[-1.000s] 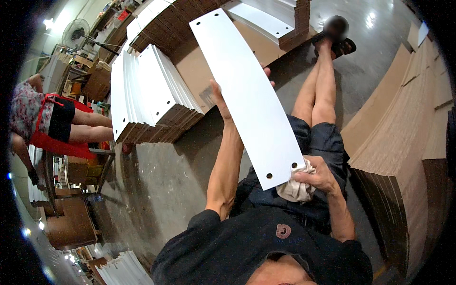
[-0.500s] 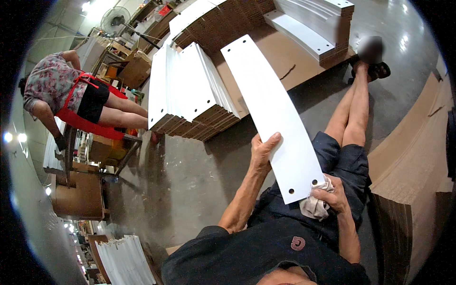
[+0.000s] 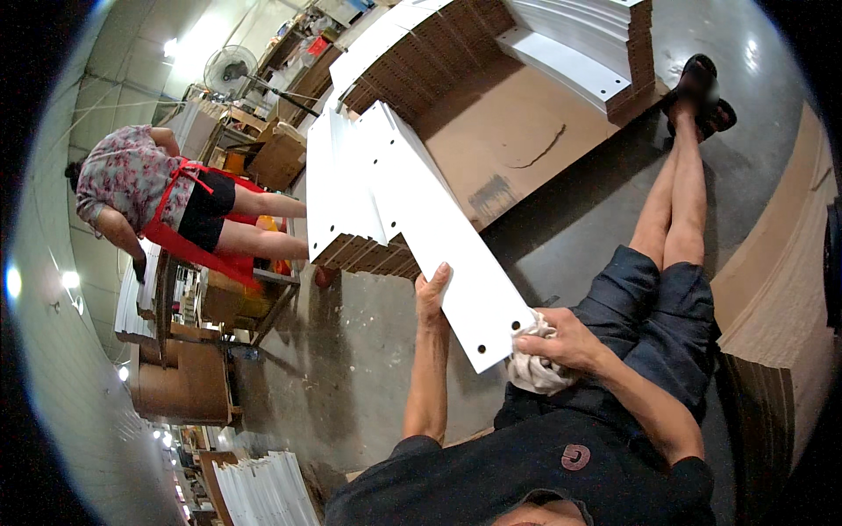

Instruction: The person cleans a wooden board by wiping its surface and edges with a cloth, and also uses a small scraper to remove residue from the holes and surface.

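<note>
A long, slightly curved white panel (image 3: 465, 285) with dark holes at its near end slants across in front of me. My left hand (image 3: 431, 296) is closed on its left edge, thumb on top. Bunched in my right hand (image 3: 570, 340) is an off-white rag (image 3: 537, 373), pressed against the panel's near right corner beside a hole. The panel's far part lies over a stack of similar white panels (image 3: 331, 197); whether it rests on them I cannot tell.
More white panels are stacked at the back (image 3: 395, 39) and back right (image 3: 561, 61), around a brown cardboard sheet (image 3: 500, 145). Layered cardboard (image 3: 763, 289) stands at my right. A person in a red apron (image 3: 149, 188) works by a table on the left, near a fan (image 3: 230, 68).
The panel has swung left and its far end now lies over the left stack. Both hands moved left with it, the rag still in my right hand.
</note>
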Motion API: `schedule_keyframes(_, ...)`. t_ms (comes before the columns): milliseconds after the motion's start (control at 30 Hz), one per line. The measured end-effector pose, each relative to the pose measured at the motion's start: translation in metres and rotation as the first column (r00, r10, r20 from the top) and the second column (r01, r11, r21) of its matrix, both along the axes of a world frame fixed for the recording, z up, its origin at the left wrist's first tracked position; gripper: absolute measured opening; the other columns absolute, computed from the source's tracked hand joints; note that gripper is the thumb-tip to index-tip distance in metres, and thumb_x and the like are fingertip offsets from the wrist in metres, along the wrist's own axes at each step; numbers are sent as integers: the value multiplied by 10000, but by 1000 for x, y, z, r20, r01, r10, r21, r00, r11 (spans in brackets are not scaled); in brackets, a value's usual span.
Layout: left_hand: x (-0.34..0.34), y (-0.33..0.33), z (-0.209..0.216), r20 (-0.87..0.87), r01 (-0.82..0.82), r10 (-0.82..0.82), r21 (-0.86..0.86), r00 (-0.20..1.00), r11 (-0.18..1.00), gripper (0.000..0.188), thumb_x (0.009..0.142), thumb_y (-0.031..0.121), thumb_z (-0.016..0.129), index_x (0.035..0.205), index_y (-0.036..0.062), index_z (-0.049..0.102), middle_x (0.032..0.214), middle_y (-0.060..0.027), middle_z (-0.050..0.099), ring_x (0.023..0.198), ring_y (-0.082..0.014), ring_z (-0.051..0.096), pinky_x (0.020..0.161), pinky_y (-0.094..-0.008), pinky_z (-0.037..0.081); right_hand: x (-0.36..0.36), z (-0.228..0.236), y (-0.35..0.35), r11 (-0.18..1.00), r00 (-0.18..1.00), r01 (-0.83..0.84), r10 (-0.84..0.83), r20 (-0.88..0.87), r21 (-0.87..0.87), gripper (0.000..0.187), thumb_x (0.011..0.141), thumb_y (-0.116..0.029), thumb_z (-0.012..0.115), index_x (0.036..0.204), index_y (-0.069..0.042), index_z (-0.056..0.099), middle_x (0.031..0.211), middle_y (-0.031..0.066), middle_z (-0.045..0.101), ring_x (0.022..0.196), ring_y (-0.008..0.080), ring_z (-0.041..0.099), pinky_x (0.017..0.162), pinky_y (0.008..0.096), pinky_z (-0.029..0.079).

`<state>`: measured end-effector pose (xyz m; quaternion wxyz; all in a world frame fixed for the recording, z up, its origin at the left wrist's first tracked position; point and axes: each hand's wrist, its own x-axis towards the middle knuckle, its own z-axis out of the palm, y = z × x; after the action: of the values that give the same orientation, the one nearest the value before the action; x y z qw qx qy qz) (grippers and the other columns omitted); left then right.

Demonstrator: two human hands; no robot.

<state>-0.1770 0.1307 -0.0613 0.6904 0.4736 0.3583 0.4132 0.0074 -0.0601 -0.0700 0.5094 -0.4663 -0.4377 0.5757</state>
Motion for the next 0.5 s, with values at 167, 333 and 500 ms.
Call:
schedule_keyframes(167, -15, 18, 28, -599, -63, 306, 391, 740, 918, 474, 905, 240, 672, 1239, -79, 568, 1111, -243, 655, 1016, -329, 675, 896, -428, 557, -21, -1, 37, 999, 991, 44, -40, 125, -31, 411, 855, -362, 717, 1067, -11, 687, 892, 96, 722, 828, 178, 676, 765, 344, 540)
schedule_keyframes(333, -12, -9, 38, -748, 475, 371, 645, 550, 598, 524, 849, 250, 700, 1334, 75, 606, 1506, -213, 430, 1429, -430, 310, 1175, -552, 211, -18, -15, 70, 988, 994, -109, 105, 38, 112, 559, 767, -222, 760, 1247, -8, 569, 1055, 79, 661, 961, 186, 625, 869, 337, 516)
schedule_keyframes(500, -43, -4, 54, -858, 685, 129, 480, 498, 548, 739, 727, 321, 696, 1439, 221, 527, 1604, -164, 287, 1501, -442, 96, 1176, -625, 92, -11, -11, 94, 986, 978, -102, 74, 196, 133, 576, 728, -178, 722, 1245, -2, 540, 1066, 119, 650, 973, 207, 617, 860, 337, 510)
